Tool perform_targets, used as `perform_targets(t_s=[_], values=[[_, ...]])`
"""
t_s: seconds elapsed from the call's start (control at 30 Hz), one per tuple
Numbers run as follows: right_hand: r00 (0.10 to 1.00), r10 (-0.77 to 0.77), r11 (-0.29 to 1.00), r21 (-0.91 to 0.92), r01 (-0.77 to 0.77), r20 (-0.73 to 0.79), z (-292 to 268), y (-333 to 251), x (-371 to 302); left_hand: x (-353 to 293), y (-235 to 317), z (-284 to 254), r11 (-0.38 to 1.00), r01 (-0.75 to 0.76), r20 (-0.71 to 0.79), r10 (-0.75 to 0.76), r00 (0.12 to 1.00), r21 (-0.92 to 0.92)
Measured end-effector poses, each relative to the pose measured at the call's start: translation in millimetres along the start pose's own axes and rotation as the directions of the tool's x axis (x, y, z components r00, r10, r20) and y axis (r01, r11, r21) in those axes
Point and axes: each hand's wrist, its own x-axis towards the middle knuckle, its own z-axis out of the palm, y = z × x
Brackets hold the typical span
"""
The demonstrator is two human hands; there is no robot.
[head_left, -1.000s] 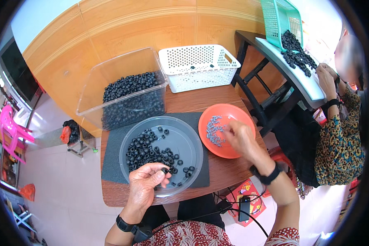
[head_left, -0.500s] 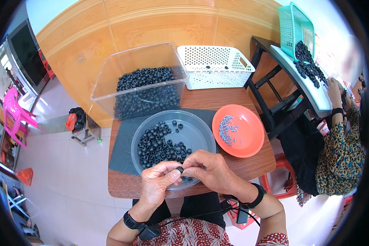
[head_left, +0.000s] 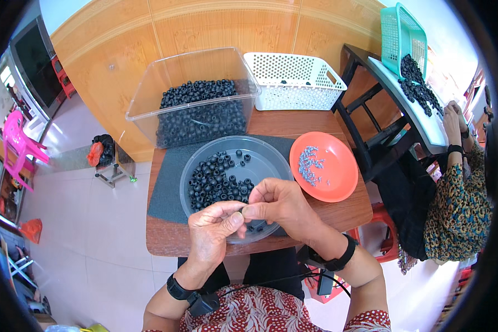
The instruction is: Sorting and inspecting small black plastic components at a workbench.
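So we've got both hands meeting a bit below center frame, over the near rim of the round gray tub (head_left: 266, 166). The left hand (head_left: 209, 231) has its fingers pinched on what looks like a small black bead (head_left: 243, 211), mostly hidden right at the thumb and index tips. The right hand (head_left: 282, 206) comes in from the other side, fingers pinched closed and tips just about touching that same spot; we can't tell if they're gripping a piece of their own. Loose black beads (head_left: 211, 180) fill the tub's left side, just beyond the fingers. The orange plate (head_left: 342, 172) with tiny silvery pieces (head_left: 309, 166) sits right of center on the wooden tabletop (head_left: 169, 242), near the right hand.
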Motion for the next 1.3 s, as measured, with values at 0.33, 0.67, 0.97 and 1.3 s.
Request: perform_targets(t_s=[0.33,0.67,0.97,1.3], values=[[0.997,0.072,0.997,-0.007,-0.072,0.008,8,8,8,2,13,-4,0.997,-0.020,-0.050,0.017,0.999,-0.073],[0.914,-0.120,0.252,-0.879,0.406,0.388,21,42,8,-8,7,-26,0.990,0.054,-0.093,-0.066,0.994,-0.134],[0.782,-0.580,0.485,-0.675,0.557,0.228,20,29,3,-13,5,-25,0.983,0.087,-0.086,-0.102,0.991,-0.161],[0.624,-0.768,0.325,-0.751,0.574,0.145,35,36,-9,-12,-4,-10,0.991,0.091,-0.142,-0.105,0.984,-0.100]])
